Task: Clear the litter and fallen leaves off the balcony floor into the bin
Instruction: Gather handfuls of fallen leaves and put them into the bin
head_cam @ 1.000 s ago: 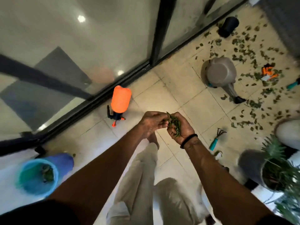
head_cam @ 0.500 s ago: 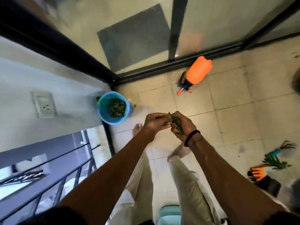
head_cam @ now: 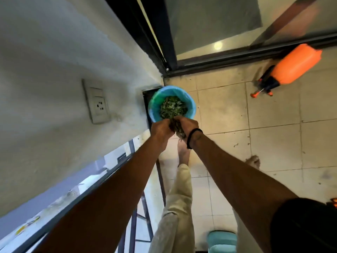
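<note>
Now that the bin point(head_cam: 153, 106) is right under them, a bunch of leaves point(head_cam: 176, 127) is held tight between the left hand point(head_cam: 161, 129) and the right hand point(head_cam: 187, 126), just above its near rim. Before, the bin was well apart from the hands. A drop seems next.

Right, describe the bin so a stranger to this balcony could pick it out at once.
Start at the white wall with the socket plate and follow it to the corner where it meets the dark sliding-door frame. The bin stands on the tiled floor in that corner. It is the only round blue container there, lined with plastic and holding green leaves, unlike the orange sprayer lying further along the door.
</note>
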`<act>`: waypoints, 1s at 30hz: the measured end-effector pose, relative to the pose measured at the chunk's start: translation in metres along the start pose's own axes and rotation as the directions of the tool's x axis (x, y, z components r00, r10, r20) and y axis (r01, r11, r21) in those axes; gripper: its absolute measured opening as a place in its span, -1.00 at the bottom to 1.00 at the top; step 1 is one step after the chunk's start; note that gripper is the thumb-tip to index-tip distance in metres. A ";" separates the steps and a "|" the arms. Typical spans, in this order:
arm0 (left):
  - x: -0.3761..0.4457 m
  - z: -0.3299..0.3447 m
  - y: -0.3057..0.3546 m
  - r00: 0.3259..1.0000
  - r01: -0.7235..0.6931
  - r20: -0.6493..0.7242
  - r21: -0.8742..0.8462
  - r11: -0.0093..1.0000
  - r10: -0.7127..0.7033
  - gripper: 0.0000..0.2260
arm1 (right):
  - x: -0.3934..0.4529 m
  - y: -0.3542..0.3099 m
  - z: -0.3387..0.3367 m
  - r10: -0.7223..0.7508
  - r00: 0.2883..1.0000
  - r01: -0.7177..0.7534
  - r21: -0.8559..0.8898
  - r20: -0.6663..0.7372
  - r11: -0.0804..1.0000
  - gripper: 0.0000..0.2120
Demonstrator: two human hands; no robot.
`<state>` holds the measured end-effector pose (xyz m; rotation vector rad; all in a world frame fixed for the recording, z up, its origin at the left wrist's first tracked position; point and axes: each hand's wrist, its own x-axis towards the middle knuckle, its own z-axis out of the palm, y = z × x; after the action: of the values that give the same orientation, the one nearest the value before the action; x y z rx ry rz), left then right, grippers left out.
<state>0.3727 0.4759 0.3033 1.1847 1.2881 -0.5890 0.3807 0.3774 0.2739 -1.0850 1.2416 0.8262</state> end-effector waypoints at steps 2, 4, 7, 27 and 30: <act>0.009 -0.005 0.013 0.999 0.037 -0.009 -0.086 0.996 -0.038 -0.82 | 0.000 -0.003 0.016 0.044 0.999 -0.046 0.090 0.025 0.995 -0.71; 0.015 -0.009 0.023 0.997 0.058 -0.040 -0.152 0.987 -0.065 -0.82 | 0.002 -0.003 0.027 0.078 0.994 -0.094 0.217 0.078 0.972 -0.63; 0.023 -0.018 0.031 0.995 0.054 -0.076 -0.187 0.981 -0.070 -0.76 | 0.006 -0.002 0.039 0.099 0.987 -0.136 0.338 0.124 0.931 -0.48; -0.081 0.023 0.019 0.995 0.007 0.087 0.468 0.884 -0.054 -0.85 | -0.067 -0.020 -0.088 0.035 0.996 -0.061 0.350 0.079 0.935 -0.87; -0.105 0.064 0.003 0.986 -0.048 0.160 0.568 0.822 -0.053 -0.85 | -0.070 -0.021 -0.145 0.032 0.998 -0.053 0.404 0.057 0.913 -0.89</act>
<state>0.3752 0.3915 0.3932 1.5804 0.9882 -1.1094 0.3430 0.2379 0.3489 -0.6986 1.3268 0.5861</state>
